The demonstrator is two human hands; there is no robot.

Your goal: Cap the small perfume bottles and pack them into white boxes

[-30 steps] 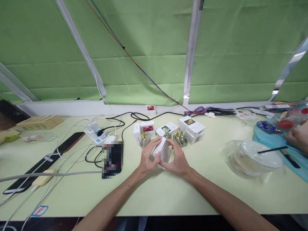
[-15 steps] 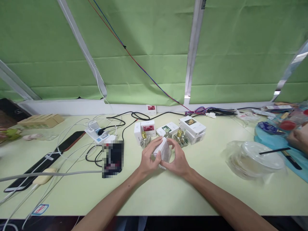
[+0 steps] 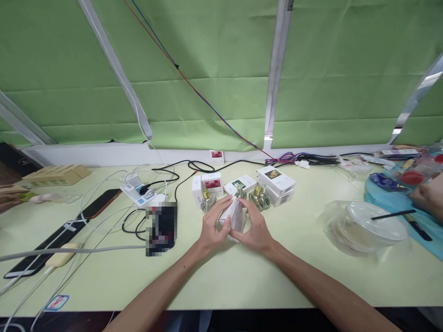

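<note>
Between my two hands is a small white box, tilted above or on the pale table. My left hand grips its left side, thumb on the near face and fingers at the top. Thumb and fingers of my right hand close on its right side and top edge. Just beyond stand glass bottles: one with a gold cap on the left, and others, one also with a gold cap, on the right. Behind them are white boxes with a red picture, a green picture and a yellow picture.
Left lie a phone-like pixelated dark device, a power strip, tangled cables and a tan carton. A bagged tub with a white lid sits right. Other people's hands show at the left and right edges.
My hands and the white box stay almost as they were; the view has shifted slightly. At the far left, another person's hand has come further into view.
</note>
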